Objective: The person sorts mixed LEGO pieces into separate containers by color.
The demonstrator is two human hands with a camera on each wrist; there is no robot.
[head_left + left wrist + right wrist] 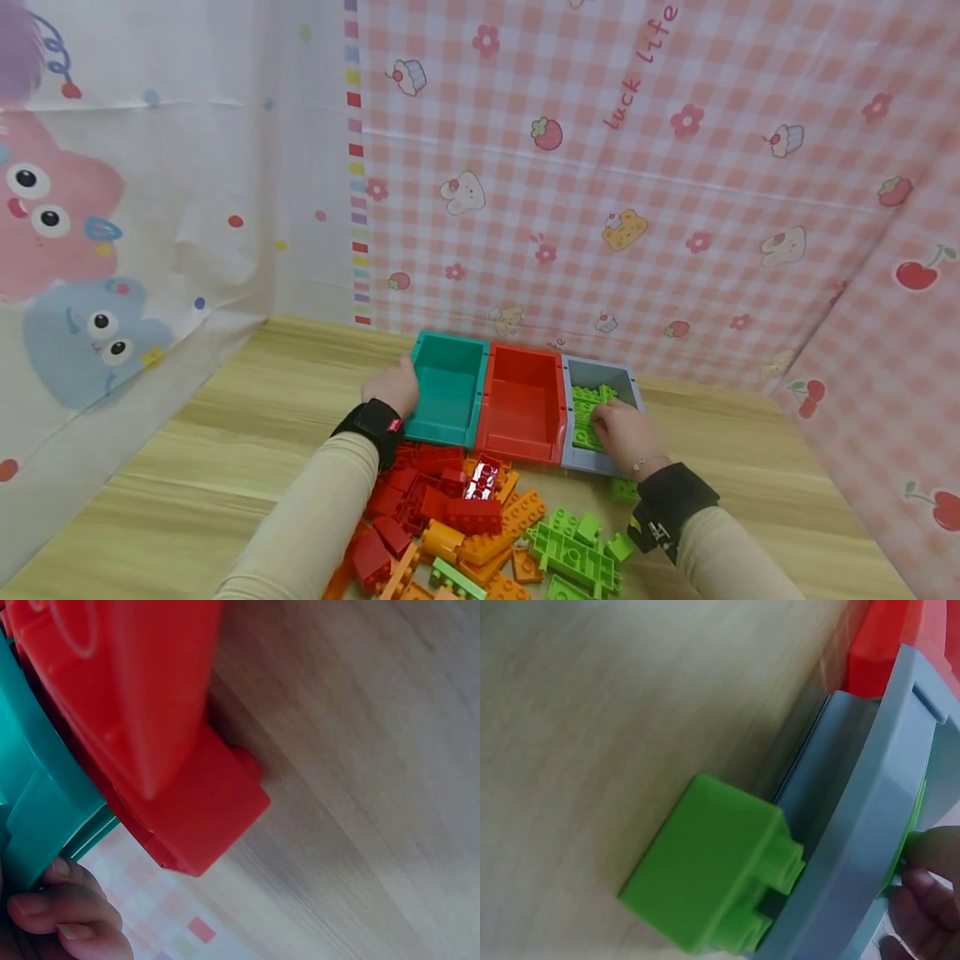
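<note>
My left hand (393,388) grips the left side of a teal bin (447,343). Its curled fingers (84,924) show against the bin's edge in the left wrist view. At the right, my right hand (628,433) reaches into a grey bin (628,385) that holds several green toy bricks (585,402). Thumb and fingers pinch a thin green brick (904,847) just inside the grey rim, in the right wrist view; most of that brick is hidden. Between these bins stands a red bin (522,400) with nothing in it.
In front of the bins lies a pile of red bricks (433,462), orange bricks (522,510) and green bricks (573,557). One green block (705,862) lies close against the grey bin's front. Behind the bins hangs a pink checked cloth (570,192).
</note>
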